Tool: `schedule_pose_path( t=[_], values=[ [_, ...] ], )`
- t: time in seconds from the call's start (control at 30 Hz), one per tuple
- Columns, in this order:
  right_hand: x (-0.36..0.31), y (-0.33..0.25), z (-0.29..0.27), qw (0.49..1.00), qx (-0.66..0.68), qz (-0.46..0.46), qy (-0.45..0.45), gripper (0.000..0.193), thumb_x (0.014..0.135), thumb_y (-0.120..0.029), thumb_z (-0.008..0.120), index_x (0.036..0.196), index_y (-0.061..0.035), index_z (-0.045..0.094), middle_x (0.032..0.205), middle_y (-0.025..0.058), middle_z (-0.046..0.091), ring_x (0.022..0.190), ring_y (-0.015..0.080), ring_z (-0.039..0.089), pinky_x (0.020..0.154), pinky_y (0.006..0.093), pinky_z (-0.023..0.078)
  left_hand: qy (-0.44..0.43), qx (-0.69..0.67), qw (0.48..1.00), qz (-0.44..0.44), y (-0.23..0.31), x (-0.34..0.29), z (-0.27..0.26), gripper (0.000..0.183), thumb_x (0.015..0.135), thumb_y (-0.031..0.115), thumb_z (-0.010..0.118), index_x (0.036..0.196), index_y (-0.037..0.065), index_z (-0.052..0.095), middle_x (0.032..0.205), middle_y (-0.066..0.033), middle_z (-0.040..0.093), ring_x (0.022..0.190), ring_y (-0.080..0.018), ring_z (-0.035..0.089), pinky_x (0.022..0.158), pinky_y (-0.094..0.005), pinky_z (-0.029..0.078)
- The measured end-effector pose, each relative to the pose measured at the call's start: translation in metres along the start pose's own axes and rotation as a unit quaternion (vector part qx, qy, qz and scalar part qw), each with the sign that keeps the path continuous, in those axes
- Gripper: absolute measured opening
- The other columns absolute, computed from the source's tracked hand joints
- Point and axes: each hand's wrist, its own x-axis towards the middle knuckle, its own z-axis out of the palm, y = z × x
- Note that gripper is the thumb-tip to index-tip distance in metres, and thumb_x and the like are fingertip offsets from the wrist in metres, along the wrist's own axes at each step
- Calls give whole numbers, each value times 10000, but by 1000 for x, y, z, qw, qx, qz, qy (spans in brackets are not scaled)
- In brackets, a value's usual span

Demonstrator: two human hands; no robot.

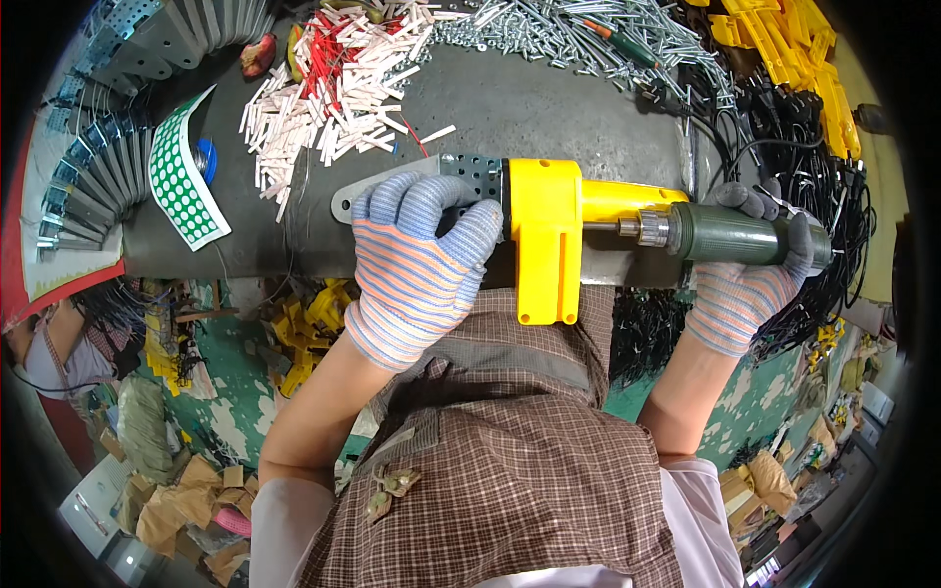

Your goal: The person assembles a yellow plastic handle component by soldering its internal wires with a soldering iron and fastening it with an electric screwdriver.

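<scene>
My gloved left hand [420,260] is closed around a grey metal plate [474,174] with rows of holes. A yellow plastic housing [547,245] with a handle [627,199] is joined to the plate's right end. In my gloved right hand [750,289] lies a dark green electric screwdriver [720,233], held level and pointing left. Its thin bit [600,226] reaches the right side of the yellow housing; the exact contact with a screw cannot be made out. Both hands wear striped grey-blue and orange gloves.
Along the bench's far side lie white sleeves [323,108], red wires [328,59], loose screws [569,29] and an orange-and-green screwdriver [622,44]. Metal plates [93,176] and a green-dotted sticker sheet [186,176] are left. Yellow housings [784,49] and black cables [833,206] crowd the right.
</scene>
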Motion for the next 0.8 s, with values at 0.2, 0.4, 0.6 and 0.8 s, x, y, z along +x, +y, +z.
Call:
schedule_pose_path(
  t=[0.2,0.4,0.6,0.8],
  values=[
    [1,0,0,1000,0,1,3,215,774,-192,702,824,-37,561,752,111,553,711,270,551,821,485,485,74,-34,996,-26,0,-12,12,196,736,174,692,918,128,635,949,-75,591,906,-316,547,814,-452,427],
    [3,-4,-4,1000,-1,7,15,228,781,-207,700,833,-36,558,784,134,582,718,287,588,817,506,505,126,-120,981,-88,2,-14,16,242,718,210,775,889,110,636,901,-69,620,867,-304,586,790,-428,457],
    [2,0,1,997,-45,-34,61,223,780,-205,693,822,-38,552,768,130,566,703,283,562,810,501,501,131,-105,984,-51,-2,-17,18,246,685,183,796,859,109,640,887,-60,622,843,-296,589,777,-422,465],
    [3,-1,0,998,-32,-18,53,216,776,-195,693,815,-41,547,757,122,551,695,270,545,800,487,498,100,-118,987,-36,-1,-18,16,244,704,164,780,893,121,631,935,-57,603,890,-291,570,827,-436,448]
  ],
)
